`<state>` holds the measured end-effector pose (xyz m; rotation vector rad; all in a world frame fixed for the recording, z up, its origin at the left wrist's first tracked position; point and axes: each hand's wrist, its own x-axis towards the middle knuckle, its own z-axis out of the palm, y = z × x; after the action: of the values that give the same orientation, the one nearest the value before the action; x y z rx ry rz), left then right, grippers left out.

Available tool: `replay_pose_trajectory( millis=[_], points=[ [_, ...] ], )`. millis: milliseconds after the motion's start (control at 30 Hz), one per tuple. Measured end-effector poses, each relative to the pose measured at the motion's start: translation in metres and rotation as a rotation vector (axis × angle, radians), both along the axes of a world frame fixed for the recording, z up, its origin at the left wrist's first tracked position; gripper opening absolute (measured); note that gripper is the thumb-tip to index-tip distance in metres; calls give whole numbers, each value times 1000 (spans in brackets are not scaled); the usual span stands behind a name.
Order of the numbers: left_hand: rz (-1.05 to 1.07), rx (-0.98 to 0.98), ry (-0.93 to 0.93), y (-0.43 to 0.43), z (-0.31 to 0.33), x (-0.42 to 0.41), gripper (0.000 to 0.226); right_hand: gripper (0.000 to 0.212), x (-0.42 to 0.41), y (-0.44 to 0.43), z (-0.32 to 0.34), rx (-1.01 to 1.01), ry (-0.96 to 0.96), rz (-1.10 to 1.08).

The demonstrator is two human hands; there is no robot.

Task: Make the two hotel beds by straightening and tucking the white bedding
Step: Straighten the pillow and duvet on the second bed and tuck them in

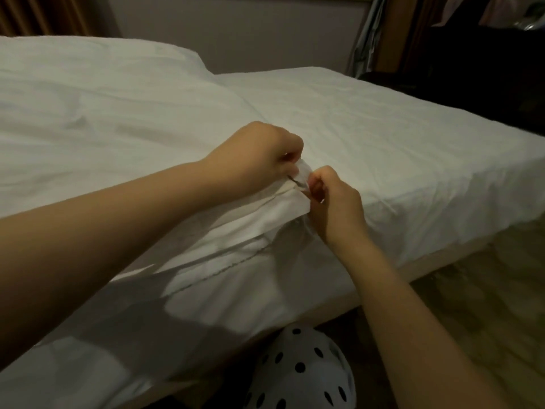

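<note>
A bed with a white fitted sheet (383, 137) fills the middle of the head view. A thick white duvet (103, 113) covers its left part and hangs over the near side. At the duvet's near edge, my left hand (259, 152) and my right hand (333, 202) both pinch a small bunched corner of the duvet cover (298, 184), fingers closed on the fabric and almost touching. A seam line of the cover runs down to the left below my hands.
A white shoe with black holes (298, 367) shows at the bottom, on patterned carpet (486, 290). Dark furniture (472, 69) stands beyond the bed's far right corner, with curtains behind it. A grey wall lies past the bed.
</note>
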<state>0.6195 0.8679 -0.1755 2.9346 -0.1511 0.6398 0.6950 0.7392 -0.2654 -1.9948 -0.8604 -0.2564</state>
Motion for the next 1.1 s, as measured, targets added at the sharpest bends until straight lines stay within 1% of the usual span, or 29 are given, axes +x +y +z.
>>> replay_pose_trajectory(
  millis=[67,100,267,400,500,567,633,667,700,767,833,900,933,967,1000,1100],
  points=[
    [16,-16,-7,0,-1,1,15,23,2,-3,4,-123,49,45],
    [24,-29,-15,-1,0,2,14,22,4,-6,9,-127,63,63],
    [18,-12,-74,-10,10,1,15,23,14,-28,34,-30,96,110],
    [21,17,-43,-7,2,-1,15,20,9,-12,19,141,325,32],
    [30,0,-64,-8,-3,1,15,18,5,3,8,206,423,-43],
    [29,4,-69,-10,-4,1,15,23,8,8,7,164,496,-74],
    [26,34,-51,-9,-7,1,15,25,9,9,6,36,567,-68],
    [25,50,-39,-8,-9,0,15,26,8,7,5,6,585,-55],
    [17,66,-32,-8,-10,0,15,26,7,5,5,25,598,-40],
    [-29,105,-20,-11,-11,-3,19,27,5,1,4,162,632,-9],
    [-40,166,52,-17,-12,-7,27,24,4,-2,6,267,654,14],
    [38,327,165,-19,-14,-11,46,22,5,-2,7,329,655,18],
    [72,412,186,-17,-16,-14,54,22,5,0,6,346,646,11],
    [80,458,171,-16,-18,-17,55,22,4,1,5,358,639,-5],
    [68,446,133,-13,-20,-19,51,23,4,3,3,380,649,-23],
    [29,294,55,-6,-17,-20,35,22,0,10,0,501,767,-34]
  ],
)
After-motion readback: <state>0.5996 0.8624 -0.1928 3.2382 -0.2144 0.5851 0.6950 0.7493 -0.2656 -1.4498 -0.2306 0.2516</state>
